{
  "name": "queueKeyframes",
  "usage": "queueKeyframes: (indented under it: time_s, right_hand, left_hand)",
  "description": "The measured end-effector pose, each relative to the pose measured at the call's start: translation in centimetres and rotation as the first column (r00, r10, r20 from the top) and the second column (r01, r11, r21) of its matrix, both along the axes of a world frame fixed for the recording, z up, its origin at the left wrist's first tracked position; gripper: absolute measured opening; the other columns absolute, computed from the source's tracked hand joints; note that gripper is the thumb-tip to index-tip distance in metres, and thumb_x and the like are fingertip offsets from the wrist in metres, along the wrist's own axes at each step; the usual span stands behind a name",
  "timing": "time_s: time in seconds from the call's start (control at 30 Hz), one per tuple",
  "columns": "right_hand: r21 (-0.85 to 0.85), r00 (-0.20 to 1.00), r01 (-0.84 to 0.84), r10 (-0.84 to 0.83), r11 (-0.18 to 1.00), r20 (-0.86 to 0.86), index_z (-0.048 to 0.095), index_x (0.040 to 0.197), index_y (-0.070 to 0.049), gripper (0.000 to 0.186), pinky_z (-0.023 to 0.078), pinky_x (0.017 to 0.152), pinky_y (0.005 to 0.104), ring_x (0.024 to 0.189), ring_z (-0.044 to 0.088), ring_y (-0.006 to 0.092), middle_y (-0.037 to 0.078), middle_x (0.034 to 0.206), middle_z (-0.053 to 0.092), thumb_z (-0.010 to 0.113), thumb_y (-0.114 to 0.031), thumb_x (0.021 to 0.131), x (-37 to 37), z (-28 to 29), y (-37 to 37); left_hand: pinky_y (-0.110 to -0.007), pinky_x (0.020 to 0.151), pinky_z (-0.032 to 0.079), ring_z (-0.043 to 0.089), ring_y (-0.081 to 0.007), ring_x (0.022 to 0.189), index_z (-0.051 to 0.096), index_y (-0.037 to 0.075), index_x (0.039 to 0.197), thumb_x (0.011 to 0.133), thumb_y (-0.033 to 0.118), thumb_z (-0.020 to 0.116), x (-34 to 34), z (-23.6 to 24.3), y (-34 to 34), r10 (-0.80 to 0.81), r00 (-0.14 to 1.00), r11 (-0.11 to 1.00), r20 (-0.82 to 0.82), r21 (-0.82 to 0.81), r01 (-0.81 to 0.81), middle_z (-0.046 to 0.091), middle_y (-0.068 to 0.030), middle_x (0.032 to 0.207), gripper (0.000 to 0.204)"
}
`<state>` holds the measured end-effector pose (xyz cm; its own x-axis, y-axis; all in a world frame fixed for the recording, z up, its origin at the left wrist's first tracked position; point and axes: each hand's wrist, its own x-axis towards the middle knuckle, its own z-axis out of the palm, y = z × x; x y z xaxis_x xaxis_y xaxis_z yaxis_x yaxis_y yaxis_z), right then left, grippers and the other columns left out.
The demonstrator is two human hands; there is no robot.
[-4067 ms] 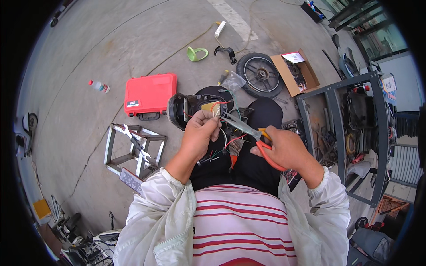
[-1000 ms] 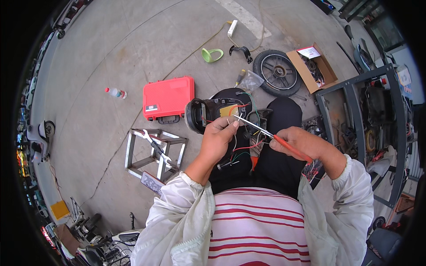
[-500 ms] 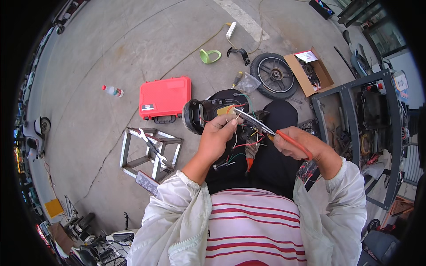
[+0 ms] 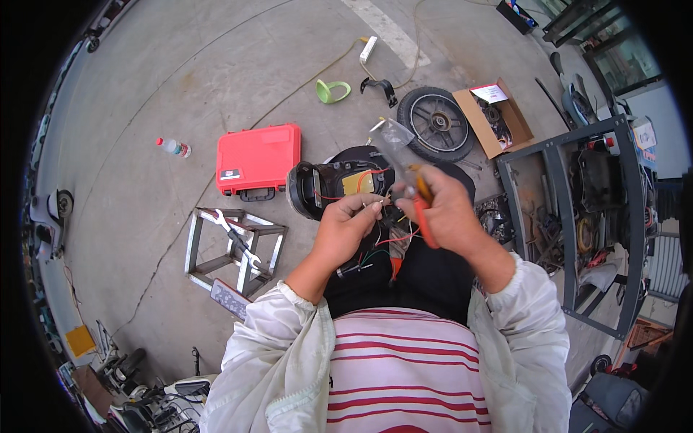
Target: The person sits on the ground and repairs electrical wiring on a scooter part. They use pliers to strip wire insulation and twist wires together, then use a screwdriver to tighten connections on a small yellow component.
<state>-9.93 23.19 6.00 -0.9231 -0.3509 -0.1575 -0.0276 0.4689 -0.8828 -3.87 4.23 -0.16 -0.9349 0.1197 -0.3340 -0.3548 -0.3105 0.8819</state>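
Observation:
My left hand (image 4: 348, 227) pinches a thin light-coloured wire (image 4: 377, 205) between thumb and fingertips. Close by on the right, my right hand (image 4: 451, 209) grips scissors by their red-orange handles (image 4: 423, 220); the blades are smeared by motion and point away from me. A black plastic housing (image 4: 302, 189) with a yellow patch (image 4: 358, 182) lies across my lap, beyond my left hand. Loose red, green and white wires run from it under both hands. Between my thighs sits an orange-ended item (image 4: 395, 268), partly hidden.
A red hard case (image 4: 258, 160) lies on the floor to the left, with a bottle (image 4: 174, 147) beyond it. Nearer stands a metal frame (image 4: 195, 249) bearing a wrench (image 4: 238, 239). Ahead right are a wheel (image 4: 437, 124) and an open carton (image 4: 476, 124); a grey shelf rack (image 4: 561, 180) stands at right.
My right hand has turned and come in toward my left hand, swinging the scissor blades upright and away from the wire. The left hand keeps its pinch. The whole view has shifted slightly.

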Motion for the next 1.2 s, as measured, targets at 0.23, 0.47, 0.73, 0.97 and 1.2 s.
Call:
queueKeyframes:
  time_s: [0.23, 0.47, 0.73, 0.97, 1.2]
  right_hand:
    - [-0.113, 0.999, -0.002, 0.006, 0.994, 0.036, 0.059, 0.094, 0.002, 0.026, 0.05, 0.068, 0.0343, 0.073, 0.06, 0.0176, 0.015, 0.08, 0.064, 0.077, -0.009, 0.08, 0.0, -2.7, -1.7]
    - [-0.076, 0.997, -0.025, 0.03, 0.997, 0.066, 0.06, 0.094, 0.001, 0.027, 0.049, 0.066, 0.0326, 0.07, 0.056, 0.0141, 0.011, 0.077, 0.062, 0.079, -0.01, 0.079, -0.1, -1.9, -1.3]
    - [-0.178, 0.99, 0.041, -0.017, 0.983, 0.138, 0.059, 0.092, 0.002, 0.026, 0.048, 0.063, 0.031, 0.069, 0.053, 0.0109, 0.007, 0.075, 0.06, 0.078, -0.01, 0.079, -0.2, -1.5, -1.5]
    - [-0.11, 0.991, 0.028, -0.014, 0.994, 0.13, 0.057, 0.091, 0.003, 0.029, 0.048, 0.063, 0.031, 0.069, 0.052, 0.0111, 0.008, 0.074, 0.06, 0.079, -0.013, 0.079, -0.3, -2.3, -1.3]
    - [-0.035, 0.994, 0.033, -0.029, 0.999, 0.109, 0.06, 0.097, 0.002, 0.031, 0.049, 0.063, 0.0331, 0.067, 0.057, 0.0146, 0.012, 0.075, 0.062, 0.08, -0.015, 0.08, 1.0, 0.6, -2.0]
  left_hand:
    - [-0.021, 0.058, 0.042, 0.052, -0.0063, 0.064, 0.063, -0.001, 0.109, 0.101, 0.011, 0.062, 0.0, -0.1, -0.3, 0.004, 0.999, 1.0, -0.048, -0.015, -0.005, 0.063, -0.001, 0.082, 0.015]
    - [-0.021, 0.059, 0.045, 0.056, -0.0066, 0.066, 0.057, 0.0, 0.106, 0.1, 0.004, 0.06, -0.3, -0.4, -0.5, -0.028, 0.997, 0.999, -0.069, 0.039, 0.031, 0.063, -0.0027, 0.085, 0.008]
    - [-0.027, 0.075, 0.055, 0.066, -0.0134, 0.083, 0.053, -0.004, 0.112, 0.103, 0.002, 0.051, 0.2, -1.3, -0.5, -0.005, 0.996, 0.988, -0.092, 0.156, 0.019, 0.066, -0.01, 0.099, 0.011]
    - [-0.028, 0.077, 0.057, 0.067, -0.0137, 0.084, 0.054, -0.004, 0.116, 0.103, 0.003, 0.051, 0.2, -0.8, -0.3, -0.041, 0.994, 0.994, -0.105, 0.099, 0.052, 0.067, -0.0096, 0.098, 0.015]
    - [-0.028, 0.076, 0.058, 0.068, -0.0144, 0.085, 0.053, -0.004, 0.113, 0.104, 0.005, 0.051, 0.1, -1.3, -0.1, 0.044, 0.996, 0.994, -0.077, 0.105, -0.035, 0.067, -0.0103, 0.098, 0.013]
